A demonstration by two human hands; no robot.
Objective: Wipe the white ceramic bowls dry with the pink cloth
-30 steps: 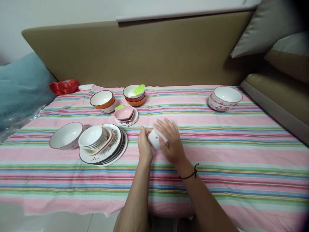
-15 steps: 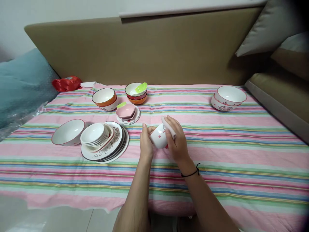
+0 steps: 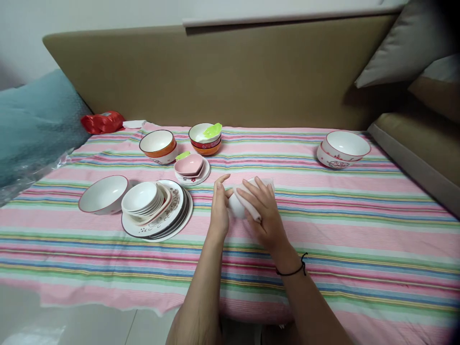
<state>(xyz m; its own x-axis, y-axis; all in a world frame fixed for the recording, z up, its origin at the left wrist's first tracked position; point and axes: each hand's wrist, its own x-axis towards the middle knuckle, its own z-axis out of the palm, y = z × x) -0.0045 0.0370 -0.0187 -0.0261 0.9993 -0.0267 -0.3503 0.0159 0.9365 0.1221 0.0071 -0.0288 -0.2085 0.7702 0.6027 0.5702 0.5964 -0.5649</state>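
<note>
My left hand (image 3: 219,213) grips the left end of a small white cup (image 3: 235,207), its thumb and a fingertip raised beside it. The cup is tilted over the middle of the striped cloth, and most of it is covered. My right hand (image 3: 266,221) presses a folded white cloth (image 3: 250,207) over the cup's other end with its fingers spread across it. The cup's printed pattern is hidden now. A black cord bracelet (image 3: 293,271) is on my right wrist.
Left of my hands are stacked plates (image 3: 171,229) topped with small bowls (image 3: 139,196), a large bowl (image 3: 104,194) and a pink dish (image 3: 189,164). Orange bowls (image 3: 158,143) and a red-and-orange stack (image 3: 205,147) stand behind. White bowls (image 3: 343,149) are at right.
My right hand has shifted over the cup and spread the cloth across more of it, covering its print. The whole view has shifted slightly.
</note>
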